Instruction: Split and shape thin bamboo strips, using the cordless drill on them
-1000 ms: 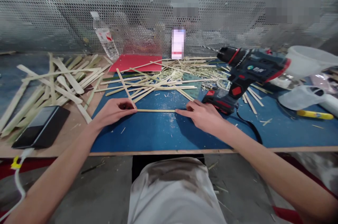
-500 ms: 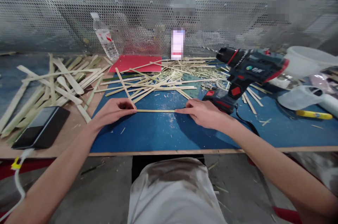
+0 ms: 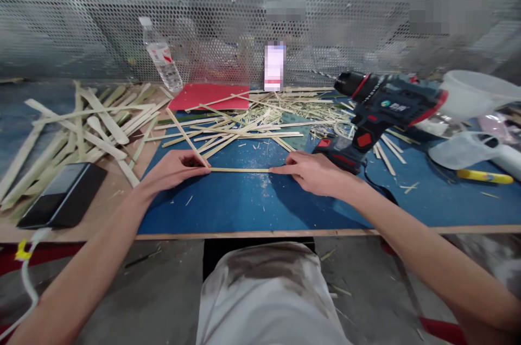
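My left hand [image 3: 175, 169] pinches the left end of a thin bamboo strip [image 3: 240, 170] where a second strip [image 3: 185, 136] meets it, slanting up and left. My right hand [image 3: 313, 174] holds the strip's right end with its fingertips. Both strips lie flat on a blue cutting mat [image 3: 244, 209], forming a corner under my left fingers. A loose pile of bamboo slivers [image 3: 252, 122] lies just beyond my hands, and a cordless drill [image 3: 362, 117] stands close to my right hand.
Wide bamboo slats [image 3: 93, 128] and a black flat device [image 3: 65, 198] lie on the wooden board at left. A red sheet [image 3: 207, 96], a plastic bottle [image 3: 160, 55], a white plastic jug [image 3: 476, 95] and a perforated metal screen [image 3: 163, 8] stand beyond.
The slanted strip has swung left at its far end, pivoting at my left hand. Both hands have stayed nearly still on the horizontal strip.
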A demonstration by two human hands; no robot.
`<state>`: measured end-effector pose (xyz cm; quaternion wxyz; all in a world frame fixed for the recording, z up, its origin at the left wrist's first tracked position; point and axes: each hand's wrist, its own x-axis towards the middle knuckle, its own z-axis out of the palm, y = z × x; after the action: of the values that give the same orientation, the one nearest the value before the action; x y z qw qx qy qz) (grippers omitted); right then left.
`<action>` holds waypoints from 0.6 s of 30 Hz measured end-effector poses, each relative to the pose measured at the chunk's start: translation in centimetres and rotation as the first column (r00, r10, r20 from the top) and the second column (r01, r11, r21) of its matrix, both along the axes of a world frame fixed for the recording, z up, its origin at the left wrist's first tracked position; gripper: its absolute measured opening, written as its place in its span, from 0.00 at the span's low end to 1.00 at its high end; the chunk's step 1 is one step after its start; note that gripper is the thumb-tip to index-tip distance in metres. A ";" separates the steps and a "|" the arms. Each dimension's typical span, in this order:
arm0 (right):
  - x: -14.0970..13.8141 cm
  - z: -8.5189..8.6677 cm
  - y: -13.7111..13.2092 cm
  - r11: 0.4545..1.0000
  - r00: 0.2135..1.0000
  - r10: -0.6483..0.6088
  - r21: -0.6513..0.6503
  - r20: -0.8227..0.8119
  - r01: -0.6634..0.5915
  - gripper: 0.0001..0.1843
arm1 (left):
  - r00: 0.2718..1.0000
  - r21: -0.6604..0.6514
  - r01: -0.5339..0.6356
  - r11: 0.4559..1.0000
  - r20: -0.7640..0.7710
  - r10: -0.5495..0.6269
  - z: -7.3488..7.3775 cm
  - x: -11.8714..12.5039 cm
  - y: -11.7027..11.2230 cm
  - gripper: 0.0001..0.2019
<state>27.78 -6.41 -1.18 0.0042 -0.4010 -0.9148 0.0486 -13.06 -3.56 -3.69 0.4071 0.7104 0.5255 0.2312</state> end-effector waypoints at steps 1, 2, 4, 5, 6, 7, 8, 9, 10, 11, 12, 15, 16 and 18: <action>0.0 0.0 0.0 1.000 1.000 -0.003 -0.005 -0.001 0.003 0.33 | 1.000 0.000 0.004 1.000 0.003 -0.004 0.1 0.0 -0.1 0.19; 0.0 0.0 0.1 1.000 1.000 -0.003 -0.009 -0.004 0.003 0.33 | 1.000 0.004 0.010 1.000 0.000 -0.010 0.2 0.1 -0.2 0.19; 0.1 -0.1 0.1 1.000 1.000 0.000 -0.010 -0.013 0.000 0.33 | 0.999 0.022 0.024 0.999 -0.024 -0.023 0.4 0.2 -0.3 0.19; 0.1 -0.1 0.2 1.000 1.000 0.004 -0.008 -0.016 -0.004 0.33 | 0.999 0.031 0.033 0.999 -0.041 -0.032 0.4 0.2 -0.3 0.19; 0.1 -0.2 0.2 1.000 1.000 0.008 -0.005 -0.019 -0.008 0.33 | 0.997 0.037 0.043 0.998 -0.058 -0.041 0.5 0.3 -0.3 0.19; 0.2 -0.3 0.2 1.000 1.000 0.010 -0.002 -0.024 -0.010 0.32 | 0.996 0.039 0.051 0.998 -0.070 -0.049 0.6 0.3 -0.3 0.18; 0.2 -0.3 0.2 1.000 0.999 0.012 -0.002 -0.030 -0.012 0.32 | 0.996 0.037 0.055 0.998 -0.073 -0.053 0.6 0.4 -0.3 0.18; 0.2 -0.4 0.2 1.000 0.999 0.013 -0.003 -0.040 -0.013 0.32 | 0.996 0.034 0.055 0.998 -0.068 -0.053 0.6 0.5 -0.3 0.18; 0.2 -0.4 0.2 1.000 0.999 0.013 -0.007 -0.050 -0.014 0.31 | 0.997 0.030 0.052 0.998 -0.061 -0.050 0.6 0.5 -0.3 0.18; 0.3 -0.5 0.2 1.000 0.998 0.011 -0.011 -0.060 -0.012 0.31 | 0.997 0.026 0.047 0.999 -0.054 -0.046 0.6 0.6 -0.3 0.18; 0.3 -0.6 0.2 1.000 0.998 0.008 -0.014 -0.068 -0.009 0.30 | 0.998 0.022 0.041 0.999 -0.048 -0.040 0.5 0.6 -0.2 0.18; 0.3 -0.9 0.2 1.000 0.997 0.000 -0.008 -0.082 -0.001 0.30 | 0.999 0.021 0.026 0.999 -0.042 -0.025 0.4 0.6 -0.1 0.18; 0.3 -1.1 0.2 1.000 0.996 -0.002 -0.003 -0.086 0.002 0.30 | 0.999 0.022 0.021 1.000 -0.044 -0.020 0.3 0.6 -0.1 0.18; 0.3 -1.3 0.1 1.000 0.995 -0.006 0.014 -0.095 0.008 0.30 | 0.999 0.018 0.013 1.000 -0.052 -0.012 0.3 0.6 -0.1 0.18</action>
<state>28.03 -6.31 -2.52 0.0508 -0.4014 -0.9124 0.0612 -12.50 -3.68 -3.42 0.3882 0.7231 0.5293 0.2152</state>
